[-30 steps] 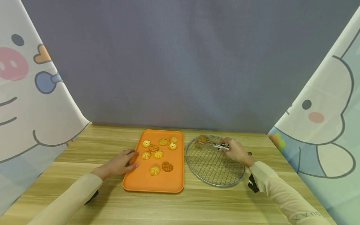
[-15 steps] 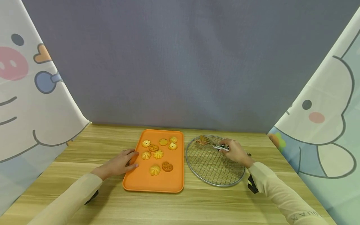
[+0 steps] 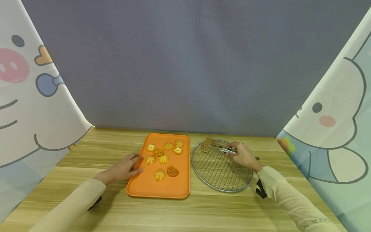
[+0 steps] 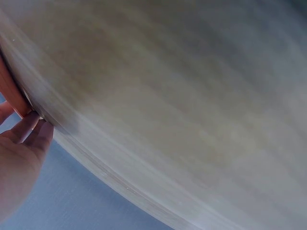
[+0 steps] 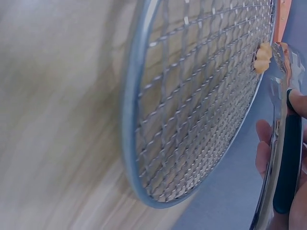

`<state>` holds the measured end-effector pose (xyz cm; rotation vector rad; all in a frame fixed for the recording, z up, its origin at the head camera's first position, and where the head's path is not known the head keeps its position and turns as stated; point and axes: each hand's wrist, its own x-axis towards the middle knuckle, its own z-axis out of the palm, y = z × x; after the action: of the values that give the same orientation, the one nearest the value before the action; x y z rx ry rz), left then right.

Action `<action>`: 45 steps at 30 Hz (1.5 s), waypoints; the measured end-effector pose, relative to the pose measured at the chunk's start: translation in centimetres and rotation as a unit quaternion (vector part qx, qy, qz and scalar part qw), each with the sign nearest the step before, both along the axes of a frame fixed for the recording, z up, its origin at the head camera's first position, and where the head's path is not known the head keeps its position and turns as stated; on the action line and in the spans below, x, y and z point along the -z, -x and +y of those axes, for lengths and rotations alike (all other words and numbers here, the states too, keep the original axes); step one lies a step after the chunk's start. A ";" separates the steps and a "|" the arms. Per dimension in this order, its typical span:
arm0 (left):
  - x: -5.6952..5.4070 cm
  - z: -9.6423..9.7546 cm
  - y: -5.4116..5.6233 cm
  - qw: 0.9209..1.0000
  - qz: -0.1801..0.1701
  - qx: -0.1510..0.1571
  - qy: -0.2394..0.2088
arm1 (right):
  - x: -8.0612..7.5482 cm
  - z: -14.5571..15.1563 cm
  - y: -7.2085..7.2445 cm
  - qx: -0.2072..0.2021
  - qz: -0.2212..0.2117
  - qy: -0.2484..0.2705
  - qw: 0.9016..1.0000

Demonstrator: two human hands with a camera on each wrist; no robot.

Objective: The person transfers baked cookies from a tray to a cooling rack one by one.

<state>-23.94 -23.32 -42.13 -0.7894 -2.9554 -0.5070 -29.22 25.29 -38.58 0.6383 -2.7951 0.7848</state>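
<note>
My left hand (image 3: 126,167) grips the left edge of an orange tray (image 3: 179,190). Its thumb lies over the rim, while other fingertips touch the outer side in the left wrist view. Several golden cookies (image 3: 159,175) lie on the tray. My right hand (image 3: 242,156) holds metal tongs (image 5: 286,124) with dark grips, above a round wire rack (image 3: 221,174). The tong tips stand apart near the rack's far left rim. A pale cookie (image 5: 262,58) rests on the mesh beside them, apart from at least one tip; whether the other touches it I cannot tell.
The wooden table (image 3: 203,212) carries the tray and the rack side by side with a narrow gap. A grey cloth wall (image 3: 185,71) rises behind the table. Printed cartoon sheets (image 3: 333,135) close in both sides.
The tong tips have shifted slightly and spread, and the cookie now shows on the rack beside them. My left hand, the tray and its cookies have stayed in place.
</note>
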 end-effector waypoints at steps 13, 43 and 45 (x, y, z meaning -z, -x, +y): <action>-0.3 -0.1 -0.1 1.000 -0.001 0.003 -0.003 | -1.0 -3.2 -0.6 -0.026 0.024 -0.024 0.999; -0.3 0.0 -0.1 1.000 0.002 0.004 0.002 | -0.6 -9.8 -0.1 -0.065 0.025 -0.057 0.996; -0.2 0.0 -0.1 1.000 -0.001 0.001 0.003 | -0.6 -10.0 0.0 -0.066 0.026 -0.059 0.996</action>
<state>-23.84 -23.34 -41.88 -0.7936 -2.9594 -0.5004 -29.17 15.32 -38.03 0.8593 -2.7905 0.6197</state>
